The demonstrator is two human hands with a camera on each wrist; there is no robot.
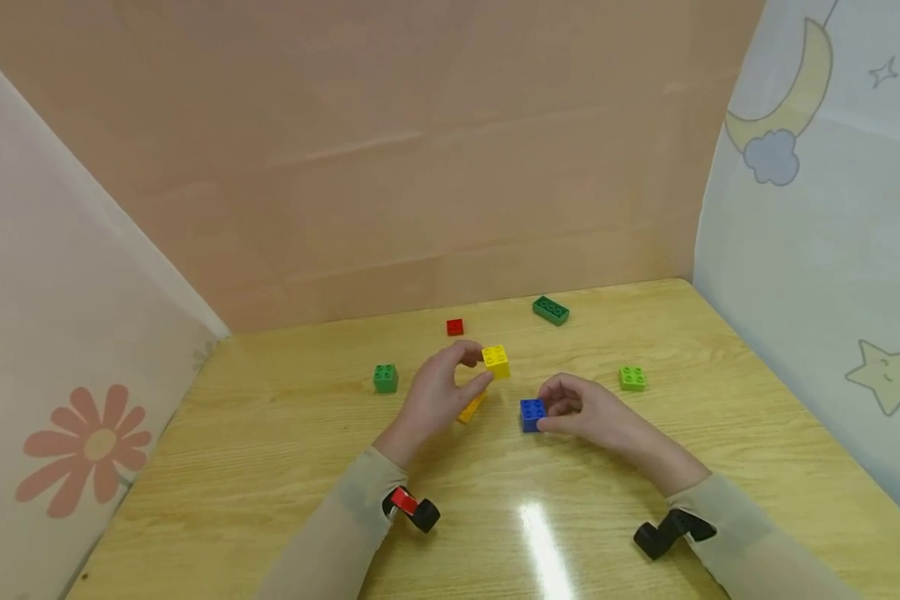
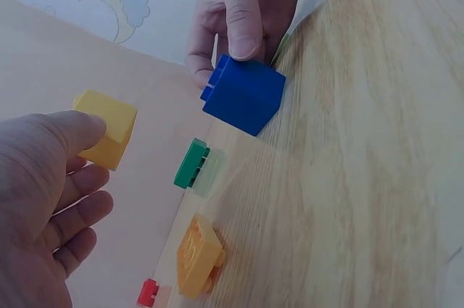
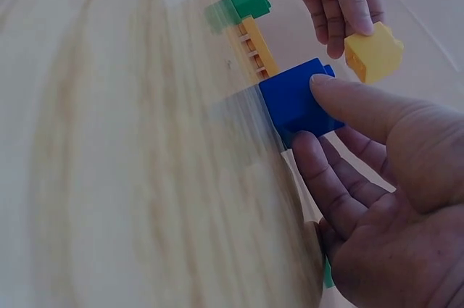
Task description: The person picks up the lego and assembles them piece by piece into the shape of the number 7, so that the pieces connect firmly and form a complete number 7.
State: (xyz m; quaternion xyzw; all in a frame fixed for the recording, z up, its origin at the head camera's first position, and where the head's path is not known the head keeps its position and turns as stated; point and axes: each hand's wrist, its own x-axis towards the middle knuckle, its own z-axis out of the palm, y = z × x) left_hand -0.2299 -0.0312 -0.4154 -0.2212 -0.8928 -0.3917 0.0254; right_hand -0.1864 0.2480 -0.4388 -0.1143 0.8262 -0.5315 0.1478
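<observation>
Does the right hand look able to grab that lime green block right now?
Probably not: the right hand already holds the blue block. Otherwise the way seems free, as nothing stands between hand and lime green block.

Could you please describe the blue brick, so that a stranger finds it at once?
On the wooden table, look near the middle for the person's right hand. It pinches the squarish, four-stud blue brick. Its colour sets it apart: the left hand holds a yellow brick, and no other brick in view is blue.
</observation>
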